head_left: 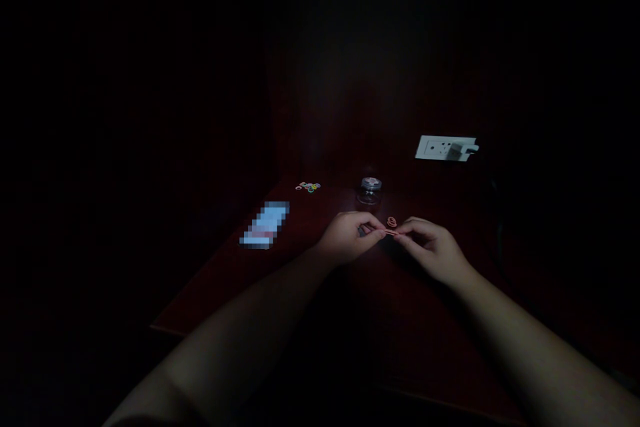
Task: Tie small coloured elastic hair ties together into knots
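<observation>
Salmon-pink band [391, 232] and rings [392, 221]; loops [311, 188] in pink, yellow, green and lilac; clear jar [369, 197], greyish lid [371, 183] with a paler mark [371, 181]; white socket [443, 148], dark holes [433, 147]; dark red table [215, 293]; pixelated rectangle [267, 223], pale blue with a pinkish streak [263, 235]

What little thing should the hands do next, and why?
Maybe lay the reddish band beside the reddish loops: the left hand and right hand pinch its ends, and those loops of similar colour are just beyond.
</observation>
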Tool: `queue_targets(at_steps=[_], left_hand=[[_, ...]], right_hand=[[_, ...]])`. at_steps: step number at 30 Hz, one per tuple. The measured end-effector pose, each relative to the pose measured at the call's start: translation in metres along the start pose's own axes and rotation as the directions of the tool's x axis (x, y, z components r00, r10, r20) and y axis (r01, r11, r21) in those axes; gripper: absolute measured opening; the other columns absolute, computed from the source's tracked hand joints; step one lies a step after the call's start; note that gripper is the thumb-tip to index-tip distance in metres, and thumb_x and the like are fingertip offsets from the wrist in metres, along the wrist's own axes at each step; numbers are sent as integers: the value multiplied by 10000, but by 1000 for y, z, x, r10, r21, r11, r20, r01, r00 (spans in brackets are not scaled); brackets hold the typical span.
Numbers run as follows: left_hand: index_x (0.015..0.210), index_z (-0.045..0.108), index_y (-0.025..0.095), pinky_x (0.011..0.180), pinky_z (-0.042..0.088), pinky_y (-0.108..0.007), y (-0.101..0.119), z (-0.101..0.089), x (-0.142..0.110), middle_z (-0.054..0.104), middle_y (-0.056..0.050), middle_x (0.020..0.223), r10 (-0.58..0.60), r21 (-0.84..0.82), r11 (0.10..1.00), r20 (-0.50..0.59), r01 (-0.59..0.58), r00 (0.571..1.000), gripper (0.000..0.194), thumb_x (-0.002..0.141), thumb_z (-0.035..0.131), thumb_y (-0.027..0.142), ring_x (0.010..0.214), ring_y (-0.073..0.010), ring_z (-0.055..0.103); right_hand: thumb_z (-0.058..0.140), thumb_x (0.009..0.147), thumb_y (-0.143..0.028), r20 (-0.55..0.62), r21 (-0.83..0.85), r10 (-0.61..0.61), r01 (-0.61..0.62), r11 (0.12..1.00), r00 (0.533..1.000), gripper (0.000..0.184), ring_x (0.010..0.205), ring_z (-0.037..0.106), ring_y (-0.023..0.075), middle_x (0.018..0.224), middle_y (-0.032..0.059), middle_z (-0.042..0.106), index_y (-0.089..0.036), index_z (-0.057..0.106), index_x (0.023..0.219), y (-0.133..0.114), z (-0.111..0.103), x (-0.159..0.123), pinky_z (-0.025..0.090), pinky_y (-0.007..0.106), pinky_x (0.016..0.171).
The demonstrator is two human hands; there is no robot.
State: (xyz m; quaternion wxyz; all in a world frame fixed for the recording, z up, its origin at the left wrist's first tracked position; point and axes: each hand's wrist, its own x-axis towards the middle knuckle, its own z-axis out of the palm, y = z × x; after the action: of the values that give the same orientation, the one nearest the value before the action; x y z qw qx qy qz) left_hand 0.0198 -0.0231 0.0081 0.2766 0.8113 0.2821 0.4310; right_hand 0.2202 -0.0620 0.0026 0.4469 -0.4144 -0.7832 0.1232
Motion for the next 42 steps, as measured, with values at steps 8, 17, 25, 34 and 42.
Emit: queue_targets(at_steps=[8, 17, 25, 34, 42], left_hand=[[856, 708, 150, 619, 483, -203, -2, 2, 0, 712, -32, 829, -12, -25, 1000, 17, 13, 1000, 148, 794, 624, 255, 644, -89, 594], [855, 712, 149, 614, 467, -206, -4, 2, 0, 707, -35, 815, -9, 9, 1000, 44, 8, 999, 163, 799, 622, 273, 657, -101, 595], [851, 707, 154, 628, 473, -212, -6, 2, 1, 702, -30, 815, -7, 27, 1000, 52, 5, 999, 151, 802, 615, 263, 678, -108, 601], [823, 685, 147, 637, 478, -213, -4, 3, 0, 696, -31, 823, 19, 23, 1000, 43, -20, 999, 125, 793, 613, 245, 678, -97, 595], [997, 628, 138, 684, 504, -224, -3, 6, -1, 689, -53, 882, 91, -70, 994, 59, -86, 994, 277, 727, 673, 181, 744, -106, 622]], right_hand=[[592, 854, -323, 12, -16, 3, -3, 1000, 1000, 161, 680, 564, 174, 744, 51, 624, -179, 658, 824, -3, 2, 1, 450, 293, 624], [588, 855, -285, 37, 16, 6, -7, 1000, 999, 127, 647, 522, 153, 723, 34, 600, -175, 651, 850, -2, 3, 0, 429, 281, 607], [585, 857, -280, 45, 5, -4, 4, 1000, 999, 130, 637, 514, 153, 699, 26, 575, -172, 651, 826, -3, 3, 0, 419, 284, 602], [566, 872, -300, 49, -22, -3, 4, 1000, 999, 163, 721, 571, 180, 754, 51, 621, -174, 637, 798, -3, 2, 0, 446, 303, 675], [551, 878, -352, 41, 19, 73, -73, 997, 997, 210, 673, 582, 166, 752, 48, 648, -173, 641, 814, -6, 4, 0, 461, 278, 606]])
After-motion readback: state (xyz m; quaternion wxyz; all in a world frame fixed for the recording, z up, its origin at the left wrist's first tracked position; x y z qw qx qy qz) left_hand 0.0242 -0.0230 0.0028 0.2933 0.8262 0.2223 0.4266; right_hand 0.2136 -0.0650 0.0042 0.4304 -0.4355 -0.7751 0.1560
